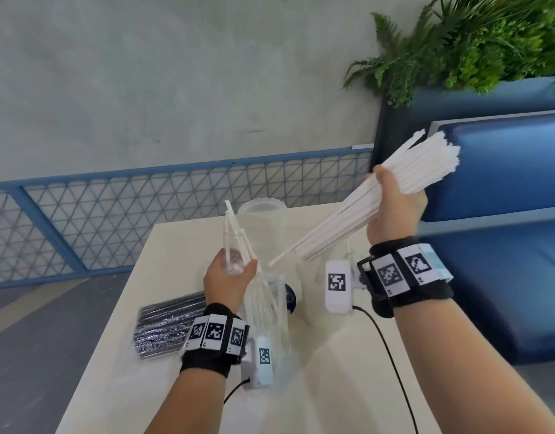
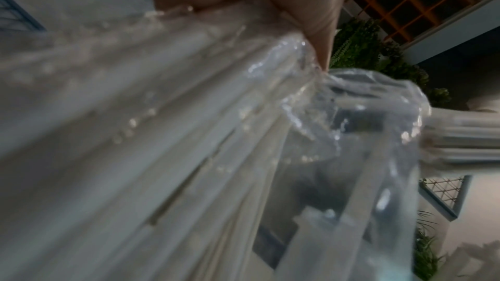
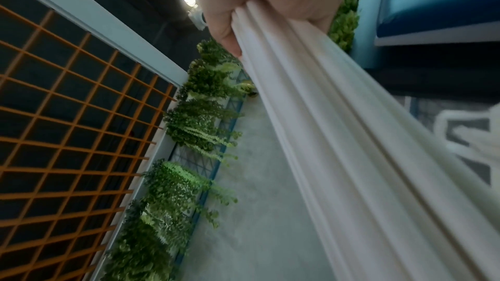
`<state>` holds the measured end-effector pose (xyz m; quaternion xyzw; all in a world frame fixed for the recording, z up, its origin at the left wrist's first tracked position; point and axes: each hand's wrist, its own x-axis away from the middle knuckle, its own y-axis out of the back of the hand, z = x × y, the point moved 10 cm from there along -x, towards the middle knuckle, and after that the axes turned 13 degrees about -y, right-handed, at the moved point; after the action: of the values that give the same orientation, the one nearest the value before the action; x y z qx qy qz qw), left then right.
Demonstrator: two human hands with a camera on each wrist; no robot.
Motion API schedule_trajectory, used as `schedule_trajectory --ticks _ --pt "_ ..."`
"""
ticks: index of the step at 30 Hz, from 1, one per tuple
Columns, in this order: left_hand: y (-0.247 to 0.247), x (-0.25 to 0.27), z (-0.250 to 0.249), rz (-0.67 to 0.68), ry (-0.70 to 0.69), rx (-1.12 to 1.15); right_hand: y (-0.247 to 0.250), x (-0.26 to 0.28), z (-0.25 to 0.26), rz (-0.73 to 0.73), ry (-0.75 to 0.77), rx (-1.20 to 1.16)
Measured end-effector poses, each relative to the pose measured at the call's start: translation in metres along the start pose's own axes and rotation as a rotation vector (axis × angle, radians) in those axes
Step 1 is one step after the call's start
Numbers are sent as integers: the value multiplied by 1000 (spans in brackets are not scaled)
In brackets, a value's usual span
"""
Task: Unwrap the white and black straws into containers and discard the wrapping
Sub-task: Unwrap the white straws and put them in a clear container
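White straws (image 1: 386, 195) fan upper right; black straws (image 1: 168, 327) gleam lower left. The table (image 1: 332, 386) is cream, the bench (image 1: 505, 170) blue.

The near part of the counter (image 1: 332, 386) lay bare between the forearms. Farther in, a clear container (image 1: 263, 220) stood at the far edge, wrapped black straws (image 1: 166, 327) lay at the left edge, and a blue bench (image 1: 505, 245) closed off the right side.

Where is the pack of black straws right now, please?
In the head view, the pack of black straws lies on the table's left edge, beside the left hand's wrist.
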<state>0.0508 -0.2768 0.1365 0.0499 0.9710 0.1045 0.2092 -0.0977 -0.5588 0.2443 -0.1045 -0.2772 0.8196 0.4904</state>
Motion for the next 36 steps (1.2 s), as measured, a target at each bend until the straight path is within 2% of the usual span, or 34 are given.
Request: schedule_trajectory --ticks 3,7,11,15,20,23,25,28,30,32,33,36 --pt "0 1 0 1 12 3 1 -1 25 -19 119 30" --pt "-5 4 -5 24 -5 2 -14 8 24 6 246 296" --pt "-9 7 -5 25 -3 30 -17 12 -30 81 195 470" --pt "-9 8 -5 27 -2 59 -10 10 -58 106 175 491" --pt "-11 8 -7 42 -9 66 -22 20 -55 207 366 608" --pt "-12 8 -8 52 -14 75 -28 22 -66 268 519 827" --pt "-11 6 -7 55 -11 85 -29 17 -75 287 551 947" --pt "-12 6 -7 65 -19 86 -31 15 -76 266 600 1124" --pt "-13 6 -10 75 -34 89 -22 13 -73 141 642 1270" --pt "-13 6 -12 74 -37 95 2 16 -65 -43 650 1244" --pt "-13 6 -12 68 -37 99 15 19 -65 -82 619 1166" --pt "-14 7 -14 55 -38 105 38 18 -90 57 325 860"
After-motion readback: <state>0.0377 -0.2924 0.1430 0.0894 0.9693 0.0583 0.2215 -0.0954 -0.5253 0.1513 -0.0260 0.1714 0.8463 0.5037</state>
